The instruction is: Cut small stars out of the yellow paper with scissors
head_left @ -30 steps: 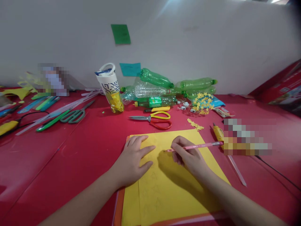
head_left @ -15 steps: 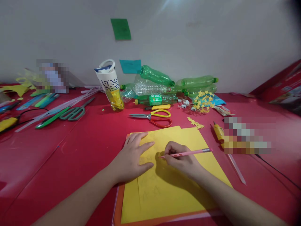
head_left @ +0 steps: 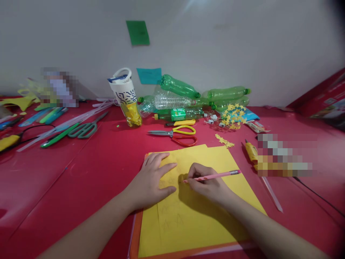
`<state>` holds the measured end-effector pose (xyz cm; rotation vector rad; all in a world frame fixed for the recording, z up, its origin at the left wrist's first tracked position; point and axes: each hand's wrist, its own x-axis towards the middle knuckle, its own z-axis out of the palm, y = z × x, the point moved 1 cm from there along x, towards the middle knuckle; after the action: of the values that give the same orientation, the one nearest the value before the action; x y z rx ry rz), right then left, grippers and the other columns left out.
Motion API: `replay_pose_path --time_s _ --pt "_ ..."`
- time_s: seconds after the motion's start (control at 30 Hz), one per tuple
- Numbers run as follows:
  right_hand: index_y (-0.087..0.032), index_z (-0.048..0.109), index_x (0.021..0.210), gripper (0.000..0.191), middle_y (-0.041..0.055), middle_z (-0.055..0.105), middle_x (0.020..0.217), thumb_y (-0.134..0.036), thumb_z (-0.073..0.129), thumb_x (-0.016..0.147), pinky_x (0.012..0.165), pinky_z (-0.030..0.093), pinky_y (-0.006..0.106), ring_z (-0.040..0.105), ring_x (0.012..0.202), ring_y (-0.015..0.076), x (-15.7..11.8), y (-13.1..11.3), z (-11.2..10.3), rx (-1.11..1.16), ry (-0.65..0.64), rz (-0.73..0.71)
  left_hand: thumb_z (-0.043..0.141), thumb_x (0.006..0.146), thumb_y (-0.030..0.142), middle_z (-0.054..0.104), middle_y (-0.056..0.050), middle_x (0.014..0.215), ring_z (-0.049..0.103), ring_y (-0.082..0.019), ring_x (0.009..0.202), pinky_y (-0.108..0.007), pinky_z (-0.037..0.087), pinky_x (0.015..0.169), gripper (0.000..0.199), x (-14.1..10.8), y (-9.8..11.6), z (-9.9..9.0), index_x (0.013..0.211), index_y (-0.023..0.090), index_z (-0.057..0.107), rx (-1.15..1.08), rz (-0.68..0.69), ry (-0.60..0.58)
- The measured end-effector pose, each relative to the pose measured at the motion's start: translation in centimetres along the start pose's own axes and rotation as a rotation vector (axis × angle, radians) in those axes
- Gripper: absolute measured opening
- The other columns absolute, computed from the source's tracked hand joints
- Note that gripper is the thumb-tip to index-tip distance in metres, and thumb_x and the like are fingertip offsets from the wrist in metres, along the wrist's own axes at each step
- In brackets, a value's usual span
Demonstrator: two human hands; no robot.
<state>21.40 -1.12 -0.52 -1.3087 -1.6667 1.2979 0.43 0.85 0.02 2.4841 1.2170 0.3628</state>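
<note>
Yellow paper (head_left: pixel 212 223) lies on orange sheets (head_left: pixel 136 230) at the front middle, with faint pencil marks on its left part. My left hand (head_left: pixel 153 180) rests flat on its upper left with the fingers spread, holding nothing. My right hand (head_left: pixel 206 181) is closed round a pink pencil (head_left: pixel 219 175), its tip at the paper near the middle and its eraser end pointing right. Just beyond the paper lie scissors (head_left: pixel 172 133) with one yellow and one red handle.
Behind are a white cup (head_left: pixel 122 91), several plastic bottles (head_left: pixel 179 86), a yellow cutter (head_left: pixel 184 123) and yellow stars (head_left: pixel 233 117). Grey scissors (head_left: pixel 84 129) and a green pen (head_left: pixel 63 135) lie left. A yellow glue gun (head_left: pixel 251 151) with a cable lies right.
The pencil's eraser end has shifted slightly left, with its tip still near the same spot. My left hand has stayed in place.
</note>
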Motion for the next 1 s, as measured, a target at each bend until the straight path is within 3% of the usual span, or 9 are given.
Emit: replay_pose_path --time_s 0.57,1.0 --pt "-0.021 0.048 0.072 0.012 -0.0043 0.054 0.057 -0.02 0.051 0.084 0.044 0.037 0.02 0.047 0.046 0.0097 0.1 1.0 0.3 0.065 0.066 0.033 0.06 0.075 0.052 0.035 -0.009 0.14 0.027 -0.033 0.129 -0.055 0.022 0.105 0.058 0.1 -0.1 0.0 0.128 0.03 0.051 -0.024 -0.002 0.005" --pt "-0.02 0.044 0.063 0.012 -0.0064 0.045 0.052 -0.01 0.048 0.068 0.044 0.025 0.019 0.036 0.048 0.0084 0.3 -0.2 -0.1 0.019 0.06 0.03 0.059 0.076 0.053 0.034 -0.01 0.14 0.026 -0.032 0.129 -0.055 0.022 0.105 0.058 0.0 -0.1 0.1 0.128 0.03 0.05 -0.021 -0.006 -0.004"
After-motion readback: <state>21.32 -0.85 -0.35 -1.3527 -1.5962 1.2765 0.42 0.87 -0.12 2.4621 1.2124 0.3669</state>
